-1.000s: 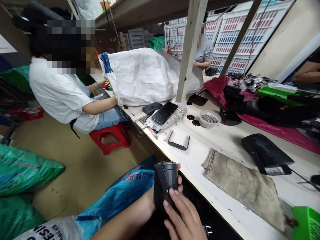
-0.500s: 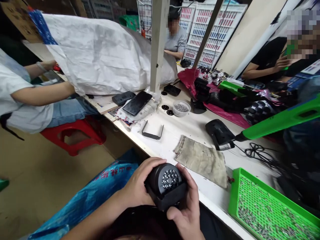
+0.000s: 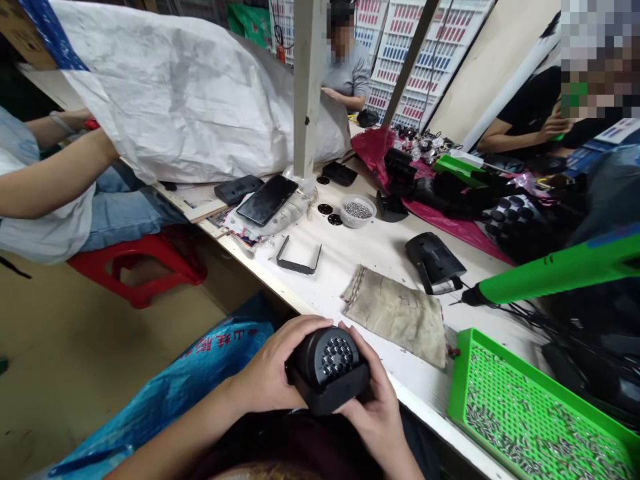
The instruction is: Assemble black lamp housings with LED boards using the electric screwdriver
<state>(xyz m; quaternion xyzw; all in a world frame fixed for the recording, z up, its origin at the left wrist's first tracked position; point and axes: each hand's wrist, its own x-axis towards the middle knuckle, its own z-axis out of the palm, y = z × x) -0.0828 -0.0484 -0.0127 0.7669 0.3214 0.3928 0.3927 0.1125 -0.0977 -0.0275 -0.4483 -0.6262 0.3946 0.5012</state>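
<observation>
A black lamp housing (image 3: 327,393) with a round face of several small shiny LED reflectors is held low, in front of the table edge. My left hand (image 3: 273,367) wraps its left side, fingers over the top. On the other side my right hand (image 3: 377,400) grips it, thumb underneath near the bottom edge. Beyond the hands, a black U-shaped bracket (image 3: 299,268) lies on the white table. A grey cloth (image 3: 397,313) is spread near the edge, and past it rests another black lamp (image 3: 434,261) with a bracket.
To the right are a green tray (image 3: 545,393) of small metal screws and a hanging green electric screwdriver (image 3: 555,275). A tub of small metal parts (image 3: 357,212), a phone (image 3: 267,200) and a post (image 3: 306,93) stand farther back. A person (image 3: 45,173) handles a white sack (image 3: 190,100).
The lamp has been turned slightly in both hands, and my right thumb has shifted beneath it. The view has moved a little. At left, the other person's arms have shifted.
</observation>
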